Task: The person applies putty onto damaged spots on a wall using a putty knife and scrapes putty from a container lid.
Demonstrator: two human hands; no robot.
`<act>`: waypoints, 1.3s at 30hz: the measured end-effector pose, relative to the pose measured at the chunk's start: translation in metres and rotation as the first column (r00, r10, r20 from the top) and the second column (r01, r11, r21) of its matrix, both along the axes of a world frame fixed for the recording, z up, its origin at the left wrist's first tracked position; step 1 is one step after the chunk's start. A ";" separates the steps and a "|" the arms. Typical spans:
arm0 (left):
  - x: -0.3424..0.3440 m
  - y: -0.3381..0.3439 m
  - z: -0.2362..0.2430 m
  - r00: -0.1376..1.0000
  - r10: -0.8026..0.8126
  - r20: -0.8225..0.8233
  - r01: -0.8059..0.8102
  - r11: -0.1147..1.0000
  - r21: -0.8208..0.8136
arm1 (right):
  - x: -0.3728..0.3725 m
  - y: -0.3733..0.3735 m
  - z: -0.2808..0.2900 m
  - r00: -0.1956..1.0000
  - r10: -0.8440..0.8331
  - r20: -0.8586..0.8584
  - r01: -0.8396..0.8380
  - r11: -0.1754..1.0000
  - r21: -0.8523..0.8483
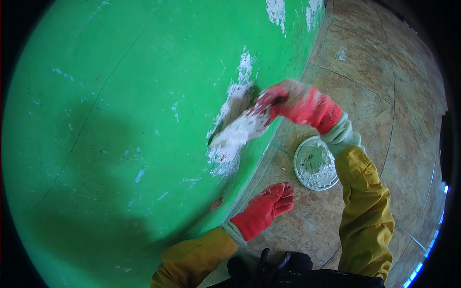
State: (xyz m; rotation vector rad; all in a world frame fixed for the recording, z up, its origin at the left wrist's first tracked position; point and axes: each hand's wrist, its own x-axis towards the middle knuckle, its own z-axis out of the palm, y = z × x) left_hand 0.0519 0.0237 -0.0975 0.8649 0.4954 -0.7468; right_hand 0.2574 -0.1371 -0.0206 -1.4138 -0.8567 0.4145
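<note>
The wall (125,158), green and scuffed, fills the left of the view and bears white patches; over the largest, low on the wall, we find the tool (244,130). The floor (365,110), of mottled brown tiles, runs along its right side. On it, near the wall, stands the round tub (301,178), with white paste (321,179) inside, partly behind the right cuff.

The tool is blurred and thickly coated in white, so we cannot make out its exact shape. We judge it light and fairly stiff, hardly fragile, but slippery where the wet-looking coating lies; the best hold is at the end within the right glove, away from the coated part.

The right hand (293,101), in a smeared red glove, is clenched about the tool. Its forearm rises from the lower right, and the wrist bends left, pointing the tool down and left across the patch. The left hand (265,207), also gloved in red, grasps nothing: we see its fingers extended together toward the right, beside the wall's foot. Whether it touches the wall we cannot tell.
</note>
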 end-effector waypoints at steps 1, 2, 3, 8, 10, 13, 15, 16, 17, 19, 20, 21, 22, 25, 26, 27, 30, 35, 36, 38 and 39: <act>0.001 -0.002 -0.003 1.000 -0.002 -0.004 0.002 1.000 -0.011 | -0.004 0.008 0.000 0.997 0.044 0.057 -0.043 0.999 -0.020; 0.001 -0.003 -0.002 1.000 -0.002 -0.006 0.002 1.000 -0.008 | -0.006 0.019 -0.003 0.974 0.073 0.215 -0.067 0.997 -0.035; 0.001 -0.005 -0.001 1.000 0.005 0.001 -0.005 1.000 -0.024 | -0.010 0.028 -0.013 0.978 0.075 0.193 -0.078 0.997 0.005; -0.005 -0.006 0.012 1.000 -0.016 0.005 0.017 0.995 -0.098 | -0.027 0.001 -0.017 0.983 0.169 -0.069 -0.172 0.984 -0.039; -0.014 -0.005 0.017 1.000 -0.030 0.010 0.030 0.999 -0.036 | -0.022 -0.023 -0.020 0.996 0.083 0.017 -0.083 0.996 -0.009; -0.021 -0.005 0.028 0.993 -0.117 0.023 0.116 0.992 0.045 | -0.014 -0.050 0.004 0.997 -0.053 0.047 0.049 0.996 0.072; -0.020 -0.004 0.046 0.978 -0.204 0.038 0.201 0.977 0.073 | -0.006 -0.060 0.021 0.995 -0.100 -0.004 0.100 0.988 0.120; -0.019 -0.005 0.051 0.956 -0.290 0.044 0.285 0.953 0.099 | -0.002 -0.065 0.027 0.986 -0.166 0.009 0.165 0.983 0.080; -0.019 -0.006 0.052 0.954 -0.297 0.048 0.291 0.952 0.097 | 0.004 -0.070 0.032 0.973 -0.231 0.026 0.230 0.972 0.041; -0.019 -0.007 0.056 0.898 -0.422 0.128 0.408 0.905 0.121 | 0.015 -0.072 0.038 0.966 -0.244 0.085 0.238 0.969 0.072; -0.020 -0.008 0.059 0.894 -0.428 0.130 0.414 0.902 0.123 | 0.019 -0.069 0.043 0.961 -0.249 0.122 0.250 0.968 0.011; -0.022 -0.010 0.065 0.875 -0.462 0.141 0.439 0.882 0.170 | 0.023 -0.067 0.048 0.955 -0.252 0.157 0.263 0.964 -0.050; -0.024 -0.010 0.070 0.858 -0.492 0.149 0.456 0.862 0.221 | 0.027 -0.061 0.052 0.959 -0.234 0.161 0.248 0.966 -0.073; -0.033 -0.002 0.077 0.846 -0.513 0.147 0.463 0.842 0.276 | 0.040 -0.051 0.050 0.977 -0.159 0.144 0.160 0.987 0.005; -0.034 0.002 0.081 0.845 -0.514 0.148 0.464 0.842 0.276 | 0.043 -0.051 0.049 0.975 -0.163 0.149 0.163 0.987 0.006; -0.035 0.006 0.088 0.842 -0.527 0.120 0.474 0.827 0.301 | 0.043 -0.052 0.048 0.975 -0.163 0.149 0.164 0.986 0.004; -0.040 0.019 0.098 0.848 -0.526 0.063 0.477 0.810 0.340 | 0.044 -0.052 0.044 0.972 -0.173 0.162 0.169 0.985 0.038; -0.055 0.045 0.101 0.882 -0.470 0.035 0.431 0.835 0.341 | 0.046 -0.051 0.050 0.973 -0.115 0.198 0.115 0.993 0.013; -0.058 0.048 0.108 0.894 -0.447 0.020 0.410 0.836 0.366 | 0.042 -0.050 0.054 0.973 -0.116 0.199 0.115 0.993 0.013; -0.059 0.050 0.115 0.909 -0.416 0.001 0.382 0.836 0.393 | 0.037 -0.046 0.059 0.962 -0.197 0.188 0.206 0.978 -0.031; -0.059 0.051 0.116 0.922 -0.386 0.016 0.349 0.848 0.398 | 0.039 -0.043 0.057 0.963 -0.193 0.187 0.201 0.979 -0.028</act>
